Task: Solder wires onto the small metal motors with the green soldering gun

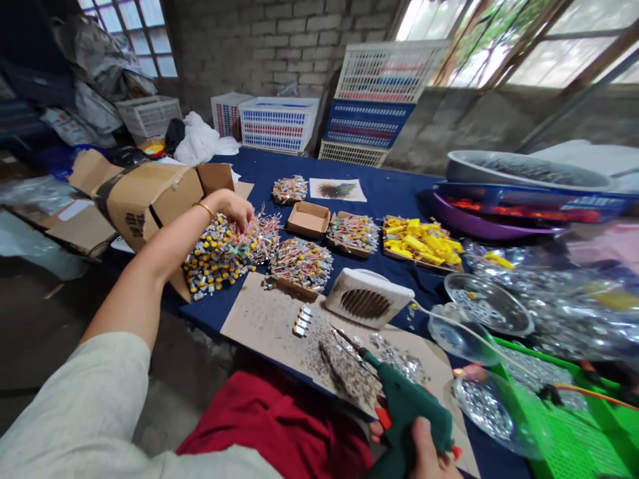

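My left hand [233, 209] reaches into a heap of small metal motors [214, 256] with yellow ends and thin wires, spilling from a cardboard box. Its fingers are bent down and closed among the wires, and the fingertips are partly hidden. My right hand [430, 452] is wrapped round the handle of a green soldering gun [407, 392] with a red trigger. The gun's thin tip points up and left over a brown cardboard sheet [254, 313]. On that sheet, several motors [302, 321] lie in a short row, left of the tip.
A white vented fan [369, 296] stands behind the tip. Small boxes of wired motors [302, 263] and yellow pieces [422, 241] line the blue cloth. Dishes of metal parts [484, 406] and a green tray [574, 432] are at right. Stacked crates [369, 123] stand at the wall.
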